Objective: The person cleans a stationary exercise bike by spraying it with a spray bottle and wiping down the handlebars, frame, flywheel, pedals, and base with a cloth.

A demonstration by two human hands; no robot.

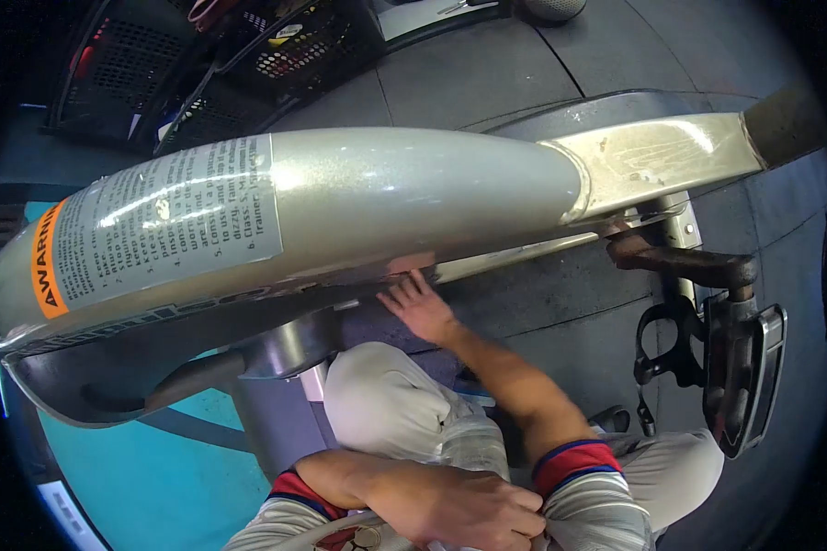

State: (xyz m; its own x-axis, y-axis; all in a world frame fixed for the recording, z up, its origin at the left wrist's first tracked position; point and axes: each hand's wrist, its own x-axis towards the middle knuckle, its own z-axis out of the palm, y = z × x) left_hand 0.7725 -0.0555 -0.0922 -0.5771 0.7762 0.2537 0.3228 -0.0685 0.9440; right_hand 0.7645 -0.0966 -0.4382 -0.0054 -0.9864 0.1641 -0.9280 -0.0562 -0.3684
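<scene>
A silver exercise-bike frame (413, 184) with a large warning label (165, 211) stretches across the view. My right hand (423, 309) reaches up to its lower edge, fingers stretched out, fingertips at a pinkish patch (412, 264). Whether that patch is a cloth, a mark or a reflection, I cannot tell. My left hand (482, 512) lies across my lap beside my right sleeve, its fingers curled in. Anything inside those fingers is hidden. A brown, rusty-looking crank (685, 262) leads to a pedal (740, 386) at the right.
Black perforated baskets (317, 46) holding assorted items stand at the top left. Dark grey tiles (487, 73) cover the floor, with a turquoise area (138, 477) at the lower left. My bent knee (377, 395) is close under the frame, near a metal post (289, 349).
</scene>
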